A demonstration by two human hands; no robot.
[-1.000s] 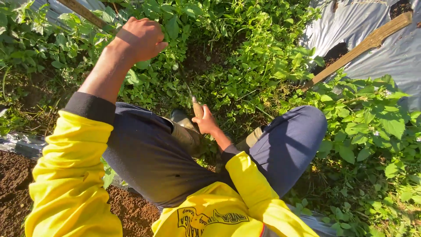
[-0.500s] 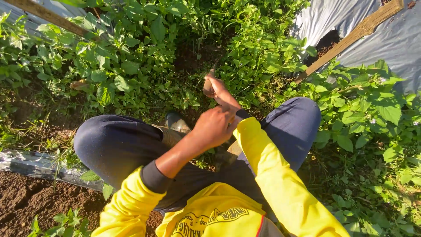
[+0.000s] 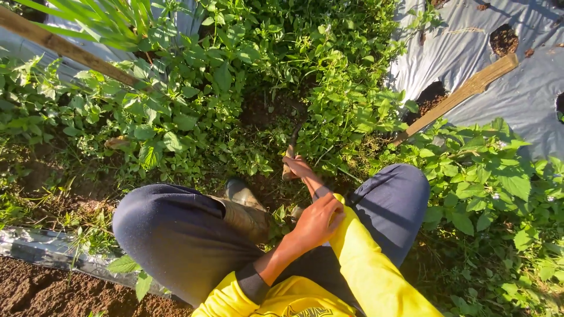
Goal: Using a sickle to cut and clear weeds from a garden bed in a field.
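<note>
Head view, looking straight down on a person squatting in a weedy garden row. Right hand [image 3: 298, 168] reaches forward and low between the knees, fingers wrapped tight around the wooden handle of a small hand tool [image 3: 289, 154]; the tool's dark blade end points away into the bare soil patch [image 3: 264, 111] among the weeds, tip partly hidden by leaves. Left hand [image 3: 317, 222] rests across on the right forearm, fingers curled and pinching the yellow sleeve [image 3: 364, 264] near the wrist; nothing else is in that hand. Dark blue trousers cover both knees [image 3: 176, 235], spread wide, and a muddy rubber boot [image 3: 244, 205] shows between them, just beside the tool hand. Dense green weeds [image 3: 194, 111] fill the middle of the frame and crowd round the tool. Grey plastic mulch sheet [image 3: 517, 100] lies upper right with round planting holes showing dark soil; a wooden stake [image 3: 464, 94] lies tilted across its edge. Another wooden stake [image 3: 64, 50] slants across upper left. A strip of plastic sheet and bare brown soil [image 3: 35, 290] sit at lower left.
</note>
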